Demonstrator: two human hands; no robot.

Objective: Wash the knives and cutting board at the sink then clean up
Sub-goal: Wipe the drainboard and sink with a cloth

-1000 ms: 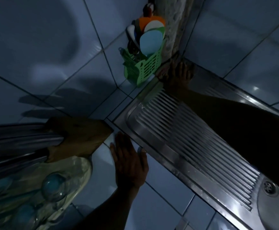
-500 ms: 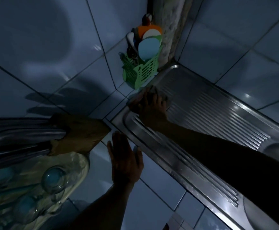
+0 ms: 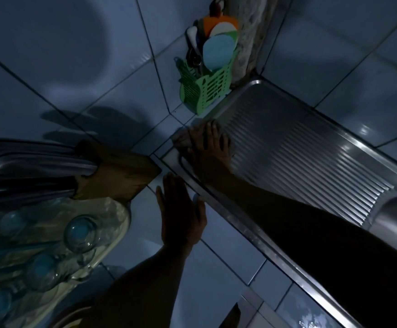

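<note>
The scene is dim. My right hand (image 3: 210, 144) lies spread on the left corner of the steel drainboard (image 3: 306, 147) and presses a small cloth (image 3: 182, 138), which shows only past my fingertips. On the tiled counter (image 3: 218, 256) beside the drainboard's edge, my left hand (image 3: 181, 211) rests flat with straight fingers and holds nothing. A brown wooden cutting board (image 3: 119, 176) stands at the left among the racked dishes. I cannot make out any knives.
A green slotted utensil holder (image 3: 207, 88) with coloured items stands in the wall corner. Racked metal dishes (image 3: 27, 162) and upturned glasses on a cream tray (image 3: 81, 233) fill the left. The sink basin (image 3: 396, 216) lies at the right edge.
My right hand has slid with the cloth from the drainboard's far corner by the green holder to its left corner, nearer my left hand. The left hand has stayed put.
</note>
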